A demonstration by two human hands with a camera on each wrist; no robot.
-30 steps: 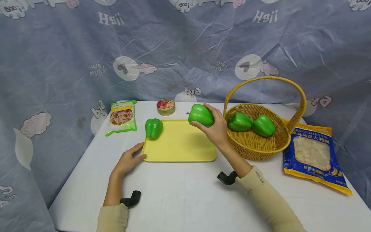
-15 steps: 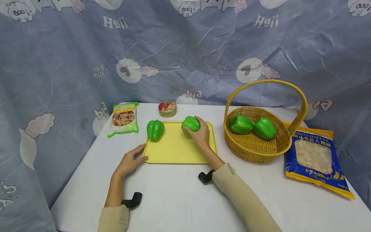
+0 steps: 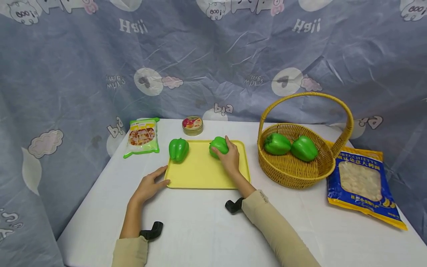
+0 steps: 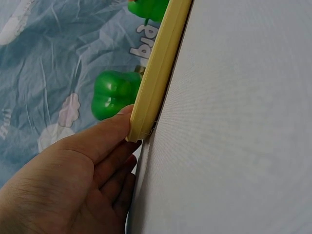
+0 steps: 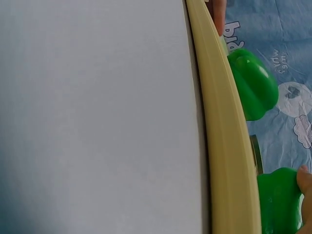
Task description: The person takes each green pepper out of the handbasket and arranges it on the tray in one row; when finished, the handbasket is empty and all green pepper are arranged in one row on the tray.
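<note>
A green bell pepper (image 3: 218, 147) stands at the back right part of the yellow tray (image 3: 200, 172). My right hand (image 3: 231, 157) holds it from the right side, thumb in front and fingers behind. In the right wrist view, part of that hand (image 5: 305, 195) shows against the pepper at the lower right. Another green bell pepper (image 3: 178, 150) sits at the tray's back left corner. My left hand (image 3: 148, 189) rests by the tray's left edge, thumb and fingertips touching it; the left wrist view shows the thumb (image 4: 114, 129) against the tray's rim, fingers extended below.
Right of the tray stands a wicker basket (image 3: 297, 181) with a tall handle, holding two green bell peppers (image 3: 291, 146). A blue pasta bag (image 3: 365, 181) lies beside it. Behind the tray are a round tin (image 3: 192, 126) and a green-edged food packet (image 3: 141, 136).
My right hand has carried the bell pepper left and down onto the tray from the basket's side. In the last half second it shifts only slightly. The left hand stays by the tray.
</note>
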